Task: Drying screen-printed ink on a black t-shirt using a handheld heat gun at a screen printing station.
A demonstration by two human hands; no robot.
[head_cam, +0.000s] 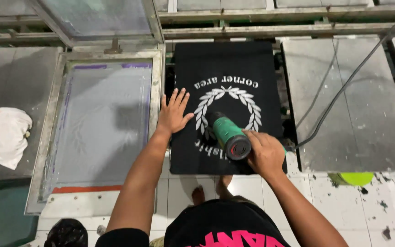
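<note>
A black shirt point(227, 64) lies flat on a printing board, with a white wreath print point(248, 103) and white lettering on it. My left hand point(173, 113) rests flat on the shirt's left edge, fingers spread. My right hand point(264, 153) grips a green heat gun point(228, 135) whose nozzle points down at the wreath print. The gun's dark cable point(344, 87) runs off to the upper right.
A metal-framed printing screen point(101, 119) lies to the left of the shirt, another raised screen point(92, 18) behind it. A white rag point(6, 135) sits at far left. A grey board point(353, 105) is on the right, a yellow-green object point(356, 178) under its edge. White tiled floor below.
</note>
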